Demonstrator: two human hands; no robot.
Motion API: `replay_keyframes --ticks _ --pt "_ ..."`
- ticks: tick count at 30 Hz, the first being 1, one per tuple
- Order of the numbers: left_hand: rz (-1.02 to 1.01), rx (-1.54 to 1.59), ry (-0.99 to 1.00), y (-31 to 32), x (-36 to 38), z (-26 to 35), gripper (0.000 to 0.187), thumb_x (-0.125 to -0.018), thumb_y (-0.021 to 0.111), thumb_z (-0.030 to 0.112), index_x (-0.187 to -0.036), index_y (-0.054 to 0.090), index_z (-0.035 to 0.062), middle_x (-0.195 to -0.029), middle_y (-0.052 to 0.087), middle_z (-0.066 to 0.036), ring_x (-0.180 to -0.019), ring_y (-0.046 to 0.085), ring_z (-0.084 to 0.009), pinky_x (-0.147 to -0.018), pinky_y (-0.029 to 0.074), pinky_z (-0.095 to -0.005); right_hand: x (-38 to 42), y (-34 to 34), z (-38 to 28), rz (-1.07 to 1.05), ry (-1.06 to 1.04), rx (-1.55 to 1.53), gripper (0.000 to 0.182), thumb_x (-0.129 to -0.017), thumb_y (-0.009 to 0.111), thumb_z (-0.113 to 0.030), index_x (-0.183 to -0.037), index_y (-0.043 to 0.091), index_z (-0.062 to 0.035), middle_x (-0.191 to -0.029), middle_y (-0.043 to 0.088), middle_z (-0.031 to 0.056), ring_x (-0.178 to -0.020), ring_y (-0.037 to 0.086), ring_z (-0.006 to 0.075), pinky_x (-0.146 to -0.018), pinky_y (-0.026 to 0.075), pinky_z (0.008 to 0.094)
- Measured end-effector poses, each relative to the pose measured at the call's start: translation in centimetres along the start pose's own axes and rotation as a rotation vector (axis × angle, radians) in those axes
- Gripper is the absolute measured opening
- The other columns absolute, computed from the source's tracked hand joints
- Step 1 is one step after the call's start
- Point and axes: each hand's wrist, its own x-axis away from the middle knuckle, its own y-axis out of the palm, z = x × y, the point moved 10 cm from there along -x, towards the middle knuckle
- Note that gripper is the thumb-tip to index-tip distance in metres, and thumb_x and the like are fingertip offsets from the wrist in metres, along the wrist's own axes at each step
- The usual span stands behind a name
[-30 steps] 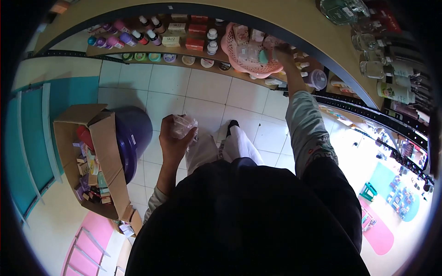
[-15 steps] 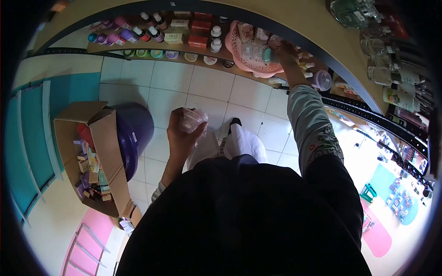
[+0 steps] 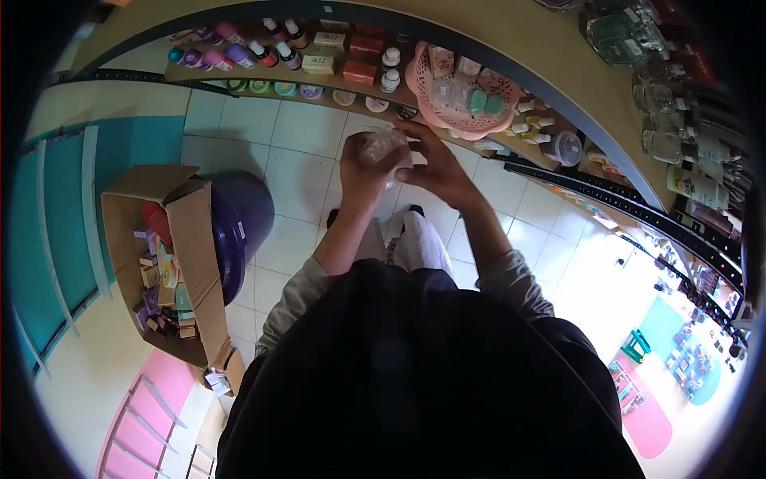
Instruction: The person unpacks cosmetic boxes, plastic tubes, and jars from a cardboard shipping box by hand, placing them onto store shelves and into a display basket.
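A crumpled clear plastic bag is bunched up in front of me, above the tiled floor. My left hand is wrapped round its left side. On the right side of the bag, my right hand has its thumb and fingers bent about the plastic. Whatever is inside the bag is too blurred to make out. Just beyond my right hand, a pink openwork basket on the shelf holds small clear packs and two mint-green round items.
Shelves ahead carry bottles, small boxes and a lidded purple jar. Glass bottles stand on a higher board at right. To my left are an open cardboard box of small packages and a purple tub.
My right hand has come back from the basket to the plastic bag. My left hand has moved forward and right with the bag, and the two hands now meet there.
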Motion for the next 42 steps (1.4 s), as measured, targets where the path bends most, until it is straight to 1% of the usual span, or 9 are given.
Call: replay_keyframes --ticks 4,8,12,17,23,27,30,32,42 --pt "-0.032 0.117 -0.089 0.5 -0.3 -1.3 0.050 -0.069 0.075 0.014 -0.106 0.046 -0.0035 -0.094 0.057 -0.010 -0.081 0.058 -0.0157 -0.068 0.049 -0.0285 -0.4 -1.3 1.4 0.084 -0.078 0.201 0.065 -0.070 0.072 -0.007 -0.125 0.037 -0.0065 -0.118 0.048 0.0102 -0.104 0.051 0.0228 -0.074 0.051 0.0328" --pt "-0.030 0.080 -0.167 -1.4 -0.2 -3.1 0.048 -0.072 0.073 0.014 -0.108 0.046 -0.0012 -0.093 0.057 -0.008 -0.080 0.057 -0.0154 -0.068 0.047 -0.0275 -0.6 -6.6 4.9 0.303 0.059 -0.304 0.061 -0.069 0.069 -0.003 -0.121 0.037 -0.0048 -0.102 0.053 0.0110 -0.090 0.056 0.0211 -0.069 0.050 0.0305" --pt "0.047 0.004 -0.149 -3.1 0.3 -3.6 0.048 -0.071 0.074 0.014 -0.108 0.047 0.0000 -0.092 0.056 -0.007 -0.081 0.056 -0.0153 -0.069 0.046 -0.0276 -5.0 -17.1 9.8 0.671 0.119 0.183 0.045 -0.066 0.072 -0.009 -0.104 0.050 -0.0053 -0.088 0.061 0.0094 -0.078 0.060 0.0207 -0.067 0.049 0.0285" --pt "0.011 -0.016 -0.179 -2.9 0.9 -3.8 0.051 -0.071 0.074 0.015 -0.111 0.046 0.0005 -0.093 0.056 -0.006 -0.081 0.056 -0.0156 -0.071 0.046 -0.0285 -10.5 -18.9 9.6 0.691 0.041 1.021 0.044 -0.063 0.075 -0.030 -0.096 0.057 -0.0061 -0.088 0.064 0.0108 -0.083 0.061 0.0289 -0.075 0.048 0.0363" --pt "0.014 -0.041 -0.178 -3.1 0.7 -3.0 0.056 -0.072 0.074 0.018 -0.115 0.044 0.0000 -0.098 0.054 -0.007 -0.086 0.055 -0.0158 -0.072 0.046 -0.0275 -10.3 -17.5 8.8 0.758 0.072 1.412 0.031 -0.068 0.071 -0.030 -0.089 0.062 -0.0086 -0.086 0.063 0.0131 -0.084 0.060 0.0335 -0.075 0.047 0.0410" --pt "0.010 0.011 -0.158 -2.9 -0.4 -3.0 0.055 -0.073 0.073 0.021 -0.115 0.044 -0.0008 -0.098 0.055 -0.008 -0.087 0.055 -0.0159 -0.072 0.046 -0.0279 -7.6 -15.4 4.9 0.775 -0.167 1.038 0.017 -0.075 0.062 -0.022 -0.087 0.064 -0.0092 -0.083 0.063 0.0100 -0.080 0.060 0.0260 -0.068 0.046 0.0324" --pt "0.038 0.062 -0.111 -1.8 -1.3 -2.4 0.055 -0.072 0.074 0.025 -0.111 0.045 -0.0021 -0.096 0.056 -0.009 -0.082 0.056 -0.0155 -0.069 0.047 -0.0270 -4.9 -8.0 6.8 0.313 0.138 0.243 0.025 -0.078 0.060 -0.012 -0.102 0.058 -0.0070 -0.087 0.060 0.0050 -0.078 0.058 0.0159 -0.070 0.045 0.0259" --pt "0.022 0.115 -0.070 -1.2 -2.2 -2.8 0.057 -0.069 0.077 0.027 -0.107 0.045 -0.0024 -0.093 0.057 -0.009 -0.075 0.056 -0.0146 -0.063 0.047 -0.0250 -2.5 -2.9 3.5 0.139 -0.123 0.144 0.037 -0.079 0.061 -0.008 -0.114 0.050 -0.0049 -0.094 0.057 0.0044 -0.080 0.056 0.0142 -0.070 0.048 0.0285" --pt "-0.047 -0.005 -0.114 0.8 -1.9 -2.7 0.046 -0.071 0.075 0.032 -0.095 0.049 0.0024 -0.088 0.055 -0.006 -0.077 0.055 -0.0116 -0.063 0.045 -0.0234 -0.9 -7.8 6.7 0.356 0.113 -0.199 0.046 -0.073 0.070 -0.011 -0.113 0.048 -0.0011 -0.101 0.056 0.0114 -0.083 0.058 0.0162 -0.069 0.050 0.0279"
